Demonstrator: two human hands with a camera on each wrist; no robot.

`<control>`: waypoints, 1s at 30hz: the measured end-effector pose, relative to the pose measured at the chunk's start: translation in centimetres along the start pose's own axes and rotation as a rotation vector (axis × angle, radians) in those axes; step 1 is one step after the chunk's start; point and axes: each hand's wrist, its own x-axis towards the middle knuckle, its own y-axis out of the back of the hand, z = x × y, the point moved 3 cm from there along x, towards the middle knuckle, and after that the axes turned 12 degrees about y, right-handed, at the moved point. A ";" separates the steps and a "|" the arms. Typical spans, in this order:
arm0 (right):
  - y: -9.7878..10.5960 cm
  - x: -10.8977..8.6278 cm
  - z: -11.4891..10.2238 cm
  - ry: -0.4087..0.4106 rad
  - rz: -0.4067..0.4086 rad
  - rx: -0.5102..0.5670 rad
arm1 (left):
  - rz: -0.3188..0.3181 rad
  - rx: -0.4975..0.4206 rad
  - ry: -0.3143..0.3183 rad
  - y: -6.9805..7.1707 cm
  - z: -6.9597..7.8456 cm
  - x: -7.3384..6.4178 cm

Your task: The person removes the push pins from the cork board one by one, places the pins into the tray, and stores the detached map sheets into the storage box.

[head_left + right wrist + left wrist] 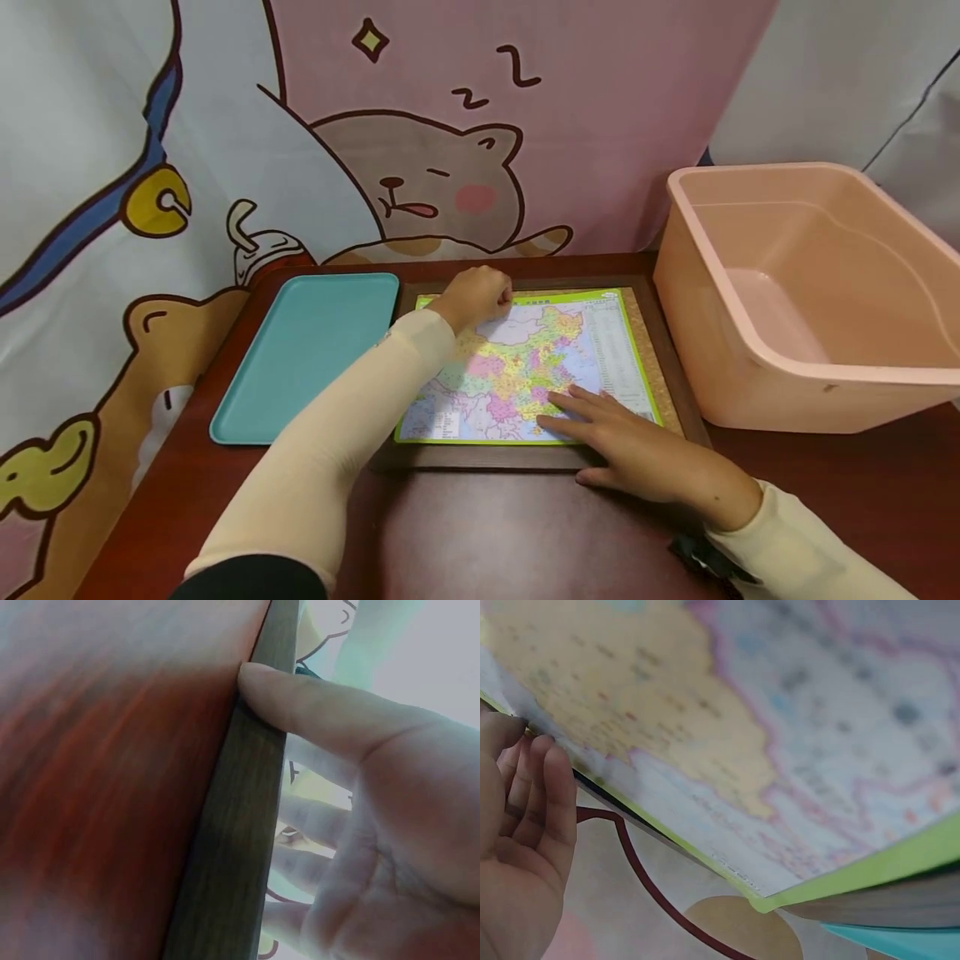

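Note:
A colourful map sheet with a bright green border (517, 367) lies on a framed cork board (660, 387). My left hand (474, 296) reaches across to the map's far edge with its fingers curled. In the left wrist view, the thumb and fingers of the left hand (529, 802) pinch the green edge of the map (667, 735). My right hand (626, 446) lies with fingers spread over the near right part of the map. Its thumb (300, 701) touches the dark wooden frame (225, 825) along the near side.
A teal tray (315, 350) lies left of the board, partly behind my left arm. On the right stands a deep pink plastic tub (720, 358). The reddish-brown table (517, 525) extends toward me, and a cartoon-printed cloth (600, 125) hangs behind.

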 end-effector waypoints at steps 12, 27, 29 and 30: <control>0.0 0.0 -0.1 0.000 0.001 -0.012 | -0.048 -0.107 -0.017 0.3 -0.6 0.0; 0.1 0.0 0.1 0.015 0.018 -0.021 | -0.081 -0.197 -0.046 0.6 -1.2 0.0; 0.1 -0.1 0.2 0.012 0.017 -0.025 | -0.076 -0.193 -0.052 0.5 -1.2 0.1; 0.2 -0.1 0.2 0.010 0.016 -0.025 | -0.074 -0.189 -0.055 0.4 -1.1 0.2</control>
